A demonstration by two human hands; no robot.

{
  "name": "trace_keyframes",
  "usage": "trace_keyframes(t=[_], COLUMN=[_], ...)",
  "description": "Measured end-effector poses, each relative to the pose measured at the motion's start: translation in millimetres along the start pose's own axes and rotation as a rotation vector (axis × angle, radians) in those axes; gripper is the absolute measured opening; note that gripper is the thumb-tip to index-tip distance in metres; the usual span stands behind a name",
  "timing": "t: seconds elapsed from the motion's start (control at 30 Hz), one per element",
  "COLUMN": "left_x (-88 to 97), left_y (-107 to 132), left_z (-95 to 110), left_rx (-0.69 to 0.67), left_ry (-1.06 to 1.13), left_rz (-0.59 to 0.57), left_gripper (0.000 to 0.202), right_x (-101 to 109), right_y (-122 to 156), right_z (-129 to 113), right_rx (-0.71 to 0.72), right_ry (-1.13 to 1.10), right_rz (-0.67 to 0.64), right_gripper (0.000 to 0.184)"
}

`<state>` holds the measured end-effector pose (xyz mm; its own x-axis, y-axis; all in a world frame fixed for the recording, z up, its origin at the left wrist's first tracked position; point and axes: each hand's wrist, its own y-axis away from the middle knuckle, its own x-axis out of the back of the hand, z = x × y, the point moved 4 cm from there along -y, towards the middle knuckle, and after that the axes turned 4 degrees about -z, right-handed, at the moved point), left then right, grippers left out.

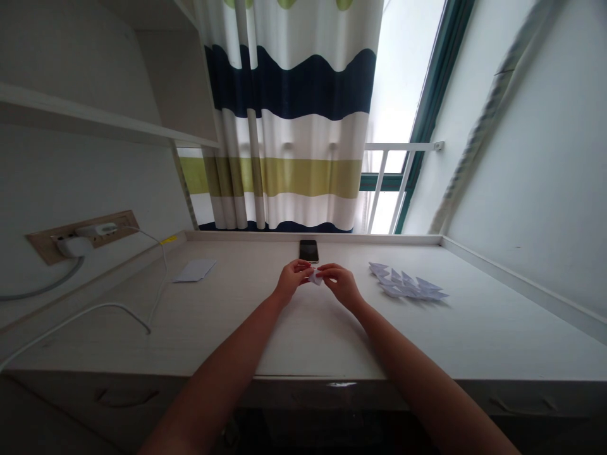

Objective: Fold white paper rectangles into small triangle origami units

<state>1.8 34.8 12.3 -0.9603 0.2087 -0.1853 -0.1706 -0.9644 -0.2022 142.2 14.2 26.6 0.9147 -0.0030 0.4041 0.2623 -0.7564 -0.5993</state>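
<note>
One left hand (290,282) and one right hand (340,284) are pinching a small folded paper piece (315,277) between their fingertips, close together over a pale laminate desk (303,335), just below a smartphone (308,251), with folded paper triangles (408,283) lying off to the right.

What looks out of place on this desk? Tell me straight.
The white cable looks odd: it runs from the wall socket, loops loosely across the left part of the desk and trails off its edge, instead of lying tidily along the wall.
</note>
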Motion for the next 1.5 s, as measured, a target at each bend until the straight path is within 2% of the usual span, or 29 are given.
trace_keyframes(t=[0.13, 0.47, 0.73, 1.0, 1.17, 1.3, 1.5], left_x=[0.2, -4.4, -4.3, -4.2, -5.9, -5.6, -3.5], left_y=[0.8, 4.2, 2.5, 3.4, 4.3, 6.3, 3.4], left_z=[1.7, 7.7, 7.2, 9.0, 9.1, 11.8, 4.8], left_rx=[-0.003, -0.041, -0.040, -0.092, -0.075, -0.055, 0.004], left_ry=[-0.002, -0.051, -0.021, -0.067, -0.078, -0.168, -0.184], left_rz=[0.001, -0.019, 0.065, 0.072, 0.019, -0.018, -0.070], left_gripper=[0.026, 0.021, 0.021, 0.025, 0.028, 0.028, 0.028], right_x=[0.5, 1.4, -1.2, -4.6, -3.5, -0.9, -0.8], right_y=[0.5, -1.8, -3.6, -2.2, -1.4, -2.0, -1.5], right_z=[-3.9, 12.7, 17.3, 14.1, 15.8, 20.7, 20.6], right_rx=[-0.006, -0.274, -0.312, -0.354, -0.377, -0.387, -0.412], right_ry=[-0.015, -0.077, -0.248, -0.322, -0.375, -0.439, -0.465], right_rz=[-0.001, 0.035, 0.037, 0.011, 0.025, 0.063, 0.061], right_gripper=[0.011, 0.018, 0.025, 0.027, 0.030, 0.031, 0.031])
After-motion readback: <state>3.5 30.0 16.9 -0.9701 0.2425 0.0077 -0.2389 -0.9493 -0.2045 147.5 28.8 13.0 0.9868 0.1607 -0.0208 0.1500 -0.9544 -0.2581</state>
